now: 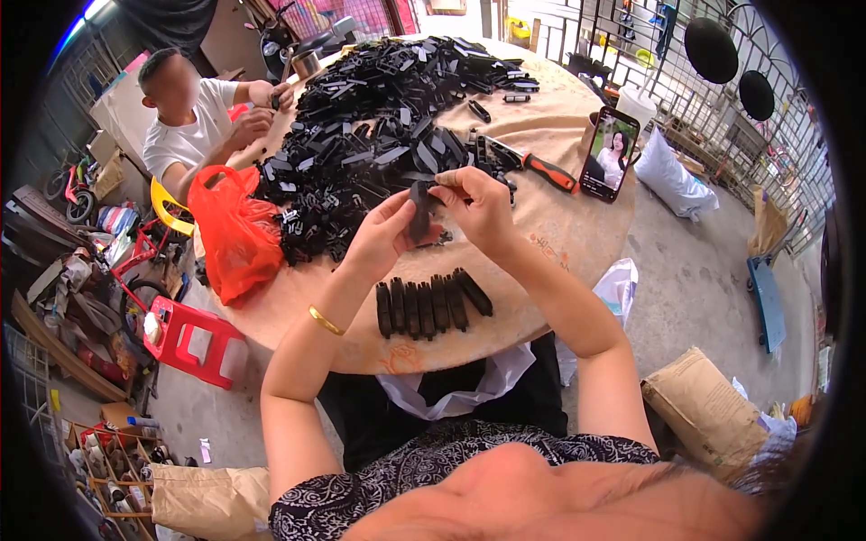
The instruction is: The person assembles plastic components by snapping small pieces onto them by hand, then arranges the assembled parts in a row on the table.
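A black plastic part (419, 213), flat and slightly curved, is held up over the near side of the round table. My left hand (386, 233) grips it between thumb and fingers. Beside it, the fingers of my right hand (478, 200) are pinched together close to the part's upper end; what they pinch is too small to make out. Below my hands lies a row of several long black pieces (428, 305), side by side on the tan tablecloth (352, 347). Just beyond my hands spreads a big heap of loose black plastic parts (361, 135).
A red plastic bag (236, 236) sits at the left edge. To the right are an orange-handled tool (550, 171) and a propped phone (612, 153). Across the table, a person in a white shirt (203, 126) handles small parts. A red stool (194, 343) stands on the floor.
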`<state>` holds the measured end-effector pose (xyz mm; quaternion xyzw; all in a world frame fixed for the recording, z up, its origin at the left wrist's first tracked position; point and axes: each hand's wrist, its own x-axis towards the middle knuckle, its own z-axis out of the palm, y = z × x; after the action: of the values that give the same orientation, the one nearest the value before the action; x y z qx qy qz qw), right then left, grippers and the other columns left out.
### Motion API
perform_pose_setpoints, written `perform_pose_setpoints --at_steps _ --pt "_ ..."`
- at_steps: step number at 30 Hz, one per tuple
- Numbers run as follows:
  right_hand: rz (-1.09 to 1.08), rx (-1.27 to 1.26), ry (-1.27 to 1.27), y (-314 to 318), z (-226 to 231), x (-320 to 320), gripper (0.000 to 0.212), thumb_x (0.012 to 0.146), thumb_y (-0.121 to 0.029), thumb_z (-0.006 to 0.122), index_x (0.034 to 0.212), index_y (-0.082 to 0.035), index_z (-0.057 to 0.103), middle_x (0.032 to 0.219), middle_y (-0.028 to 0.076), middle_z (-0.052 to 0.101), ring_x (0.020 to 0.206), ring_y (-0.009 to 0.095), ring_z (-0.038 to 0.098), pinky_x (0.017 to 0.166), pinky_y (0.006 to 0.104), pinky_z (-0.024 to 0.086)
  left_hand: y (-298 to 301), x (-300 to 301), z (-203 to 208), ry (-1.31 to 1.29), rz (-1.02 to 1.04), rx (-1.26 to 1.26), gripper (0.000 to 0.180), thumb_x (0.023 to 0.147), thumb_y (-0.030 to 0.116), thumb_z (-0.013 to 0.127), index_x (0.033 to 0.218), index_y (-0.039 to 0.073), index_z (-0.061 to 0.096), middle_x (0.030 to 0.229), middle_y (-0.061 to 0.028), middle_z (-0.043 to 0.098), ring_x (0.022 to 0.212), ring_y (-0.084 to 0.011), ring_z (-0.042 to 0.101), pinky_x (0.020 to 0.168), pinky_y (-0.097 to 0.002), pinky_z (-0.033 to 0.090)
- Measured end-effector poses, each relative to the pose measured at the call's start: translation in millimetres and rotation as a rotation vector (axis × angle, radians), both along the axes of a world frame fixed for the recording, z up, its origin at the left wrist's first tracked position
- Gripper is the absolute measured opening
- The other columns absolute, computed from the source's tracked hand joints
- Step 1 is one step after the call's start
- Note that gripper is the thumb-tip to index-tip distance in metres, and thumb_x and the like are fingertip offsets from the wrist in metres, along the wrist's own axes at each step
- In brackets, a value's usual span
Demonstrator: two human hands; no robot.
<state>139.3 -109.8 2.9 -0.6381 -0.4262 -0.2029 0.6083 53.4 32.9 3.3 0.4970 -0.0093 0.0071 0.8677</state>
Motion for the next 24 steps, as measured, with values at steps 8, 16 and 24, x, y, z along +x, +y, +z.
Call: perform_pose_setpoints --at_steps 8,16,24 --pt "-0.134 -0.068 -0.418 -3.9 6.3 0.5 0.011 0.072 -0.008 0.064 0.081 -0.004 0.058 0.072 0.007 0.057 0.063 0.024 0.057 0.054 0.0308 0.047 -8.0 -4.5 -0.3 -0.06 0.002 0.077 0.033 0.091 0.015 0.043 0.121 0.001 0.041 0.101 -0.0086 0.056 0.087 -0.0222 0.06 0.077 -0.0336 0.051" --pt "-0.045 -0.192 -0.311 -0.7 4.3 -11.8 0.015 0.074 -0.009 0.062 0.088 -0.004 0.061 0.081 0.006 0.057 0.07 0.023 0.057 0.057 0.0298 0.047 -6.2 -10.1 -0.4 -0.066 0.028 0.054 0.031 0.091 0.014 0.044 0.119 0.002 0.043 0.101 -0.0069 0.056 0.086 -0.0176 0.059 0.076 -0.0321 0.051" --pt "0.062 -0.172 -0.34 1.3 10.3 -9.8 0.03 0.073 -0.016 0.066 0.1 -0.003 0.061 0.079 0.008 0.057 0.073 0.024 0.055 0.067 0.0326 0.045 -8.5 -5.5 -3.9 -0.066 0.069 -0.089 0.027 0.091 0.015 0.043 0.115 0.005 0.047 0.099 -0.006 0.057 0.086 -0.0171 0.059 0.071 -0.0295 0.05"
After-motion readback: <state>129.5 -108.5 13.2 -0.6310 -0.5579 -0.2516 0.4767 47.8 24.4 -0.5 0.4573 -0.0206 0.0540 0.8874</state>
